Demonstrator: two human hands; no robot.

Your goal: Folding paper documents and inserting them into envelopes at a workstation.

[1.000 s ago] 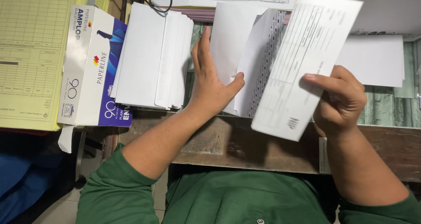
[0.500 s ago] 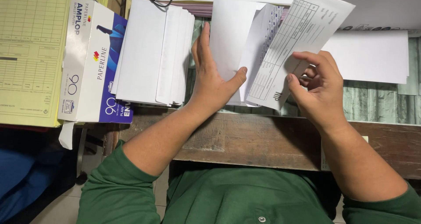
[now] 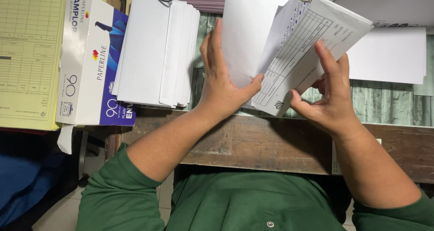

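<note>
Fingers of right hand [image 3: 332, 100] pinch folded form [image 3: 303, 59] (left hand [image 3: 221, 84] flat).

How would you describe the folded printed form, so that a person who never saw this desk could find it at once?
Start at the wooden desk edge and look up to the two bare hands above it. The right hand pinches a folded printed form, whose lower end meets the white envelope under the left hand. Unlike the plain white envelopes stacked at the left, it bears a printed grid of lines.

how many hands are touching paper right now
2. The left hand lies flat on the white envelope; the right hand grips the folded printed form at the envelope's open flap.
</note>
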